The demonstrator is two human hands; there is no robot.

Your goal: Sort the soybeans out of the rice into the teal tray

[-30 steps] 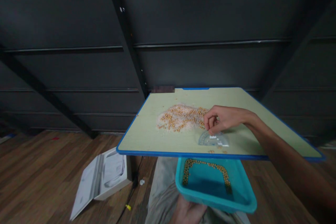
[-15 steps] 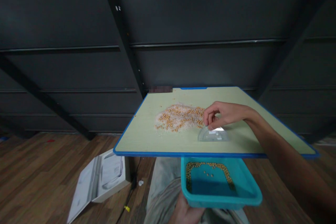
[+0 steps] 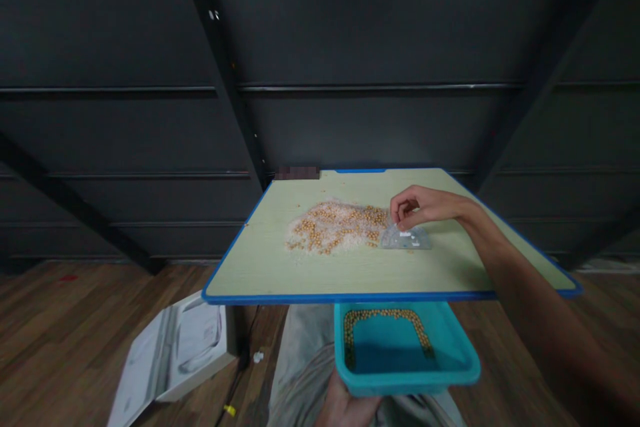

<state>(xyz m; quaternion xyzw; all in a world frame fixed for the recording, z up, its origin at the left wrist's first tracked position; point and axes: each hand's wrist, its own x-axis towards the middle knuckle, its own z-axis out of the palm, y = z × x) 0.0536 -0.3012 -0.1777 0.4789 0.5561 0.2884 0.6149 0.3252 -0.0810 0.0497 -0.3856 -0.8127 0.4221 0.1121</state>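
Pinching clear plastic protractor (image 3: 406,238) in my right hand (image 3: 417,207) just beside the bean-and-rice pile (image 3: 336,227); left hand (image 3: 345,407) grips teal plastic tray (image 3: 405,373); next I'd scrape beans tray-ward.

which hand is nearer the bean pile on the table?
Right. The right hand sits at the bean pile's right edge, pinching a clear protractor; the left hand holds the blue tray below the table.

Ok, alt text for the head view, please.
The right hand pinches a clear protractor beside a pile of beans and rice on a blue-edged table. The left hand holds a teal tray below the table's edge.
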